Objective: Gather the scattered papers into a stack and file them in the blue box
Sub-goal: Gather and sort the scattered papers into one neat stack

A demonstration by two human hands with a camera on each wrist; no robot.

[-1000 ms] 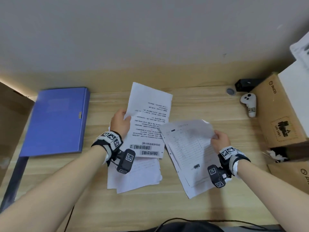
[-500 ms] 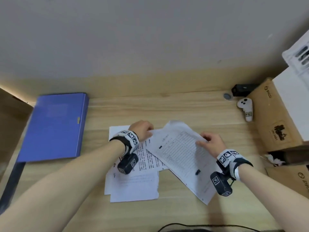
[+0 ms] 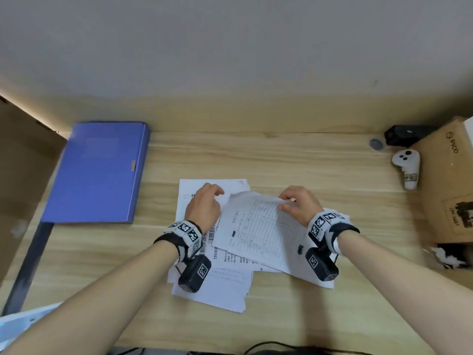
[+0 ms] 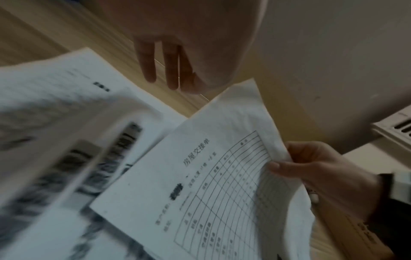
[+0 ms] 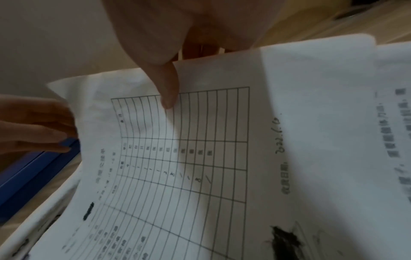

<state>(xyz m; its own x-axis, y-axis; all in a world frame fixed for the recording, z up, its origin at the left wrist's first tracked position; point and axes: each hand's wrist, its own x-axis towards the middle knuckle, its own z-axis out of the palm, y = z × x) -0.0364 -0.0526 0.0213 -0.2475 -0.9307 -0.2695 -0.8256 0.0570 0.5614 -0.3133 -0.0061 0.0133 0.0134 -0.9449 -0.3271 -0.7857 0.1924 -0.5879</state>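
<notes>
The closed blue box (image 3: 99, 172) lies flat at the desk's back left; its edge (image 5: 33, 172) also shows in the right wrist view. Several printed papers (image 3: 222, 285) lie overlapped in the middle of the desk. A ruled form sheet (image 3: 261, 231) lies askew on top of them. My right hand (image 3: 286, 202) pinches this form sheet (image 4: 222, 193) at its far right corner, with the thumb (image 5: 169, 88) on top. My left hand (image 3: 215, 190) hovers over the pile's far left part, its fingers (image 4: 171, 70) straight and holding nothing.
At the back right stand a cardboard box (image 3: 453, 185), a white controller (image 3: 407, 170) and a black device (image 3: 407, 134). Another cardboard box (image 3: 23, 175) stands at the left. A black cable (image 3: 268, 345) runs along the front edge.
My left hand has laid down and let go of the text sheet it held up. My right hand has carried the form sheet leftward onto the pile.
</notes>
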